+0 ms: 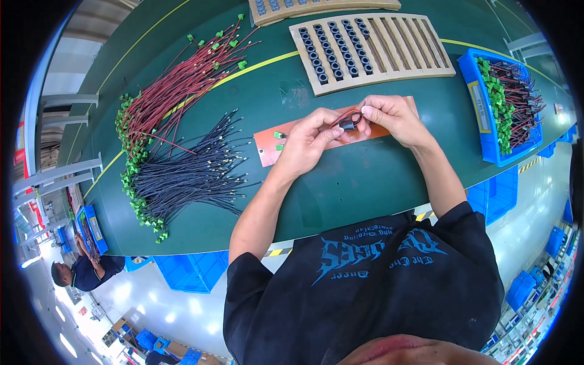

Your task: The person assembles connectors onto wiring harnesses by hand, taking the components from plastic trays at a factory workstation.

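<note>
Both my hands meet over an orange-brown strip (pixel 264 156) on the green table. My left hand (pixel 309 137) is closed on a small black ferrite core (pixel 347 125) with a red and black wire pair (pixel 358 114) running through it. With the thumb and fingers pinched, my right hand (pixel 392 118) holds the looped part of those wires beside the core. Two green connectors (pixel 280 146) lie on the strip by my left wrist; they appear to belong to the held wires, but my left hand covers the stretch between.
A tan slotted rack (pixel 389 73) of black cores stands beyond my hands, another rack (pixel 325 7) behind it. Red wires (pixel 176 91) and black wires (pixel 188 164) with green connectors lie left. A blue bin (pixel 490 146) of wired parts sits right. Another person (pixel 91 271) works far left.
</note>
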The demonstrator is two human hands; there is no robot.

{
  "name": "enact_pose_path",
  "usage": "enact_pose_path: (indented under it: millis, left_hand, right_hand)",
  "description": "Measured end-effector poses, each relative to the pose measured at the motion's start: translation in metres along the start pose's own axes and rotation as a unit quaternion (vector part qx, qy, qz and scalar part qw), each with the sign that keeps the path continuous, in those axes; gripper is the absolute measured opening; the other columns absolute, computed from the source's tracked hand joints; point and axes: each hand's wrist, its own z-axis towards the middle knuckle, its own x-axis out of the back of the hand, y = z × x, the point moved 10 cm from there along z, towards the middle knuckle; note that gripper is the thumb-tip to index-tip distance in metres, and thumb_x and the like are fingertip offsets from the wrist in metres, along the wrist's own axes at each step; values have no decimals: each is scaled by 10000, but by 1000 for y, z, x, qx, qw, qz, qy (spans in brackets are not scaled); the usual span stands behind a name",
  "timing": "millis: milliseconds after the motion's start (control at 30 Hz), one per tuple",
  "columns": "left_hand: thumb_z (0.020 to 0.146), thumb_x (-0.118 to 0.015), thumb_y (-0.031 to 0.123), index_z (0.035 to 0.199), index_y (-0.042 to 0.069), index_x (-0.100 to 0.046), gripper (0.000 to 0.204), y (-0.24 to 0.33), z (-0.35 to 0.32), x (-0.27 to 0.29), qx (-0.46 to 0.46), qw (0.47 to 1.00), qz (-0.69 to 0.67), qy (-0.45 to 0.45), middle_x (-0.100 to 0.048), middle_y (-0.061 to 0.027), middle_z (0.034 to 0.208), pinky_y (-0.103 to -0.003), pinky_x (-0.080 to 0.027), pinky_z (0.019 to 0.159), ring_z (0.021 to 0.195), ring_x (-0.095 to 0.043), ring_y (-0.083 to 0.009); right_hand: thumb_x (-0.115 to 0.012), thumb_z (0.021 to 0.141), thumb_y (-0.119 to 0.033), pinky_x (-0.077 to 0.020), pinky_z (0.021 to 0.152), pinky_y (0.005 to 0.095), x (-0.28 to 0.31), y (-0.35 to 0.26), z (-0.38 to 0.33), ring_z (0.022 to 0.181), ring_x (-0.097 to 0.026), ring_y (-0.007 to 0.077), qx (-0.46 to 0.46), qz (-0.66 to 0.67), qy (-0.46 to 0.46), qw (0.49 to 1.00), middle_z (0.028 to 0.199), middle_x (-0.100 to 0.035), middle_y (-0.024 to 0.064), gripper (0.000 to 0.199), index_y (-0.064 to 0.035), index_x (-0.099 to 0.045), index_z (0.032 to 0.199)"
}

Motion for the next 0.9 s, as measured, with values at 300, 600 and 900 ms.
enact_pose_path:
  millis: [300,600,900]
  left_hand:
    - [901,-595,-116,887,-41,-646,92,12,-2,-1,-87,976,199,-7,-602,-147,1198,-278,-566,809,930,-664,-168]
    - [895,-704,-46,1092,-11,-624,215,0,1,-1,36,995,64,65,-635,-86,1135,-267,-549,851,978,-655,-138]
    - [879,-700,-69,1095,-3,-627,237,7,3,-8,-40,984,173,33,-601,-73,1118,-277,-552,890,1000,-661,-145]
  right_hand:
    - [-512,1066,-184,-486,692,230,9,-10,-3,728,-580,73,19,-69,119,990,770,-622,12,263,9,-646,948]
    - [-525,1051,-173,-483,804,256,36,-20,-31,824,-625,96,85,-192,203,956,818,-678,19,226,-28,-671,958]
    - [-618,1003,-93,-496,827,253,27,-24,-54,856,-613,89,115,42,231,965,901,-684,21,253,-3,-642,1237]
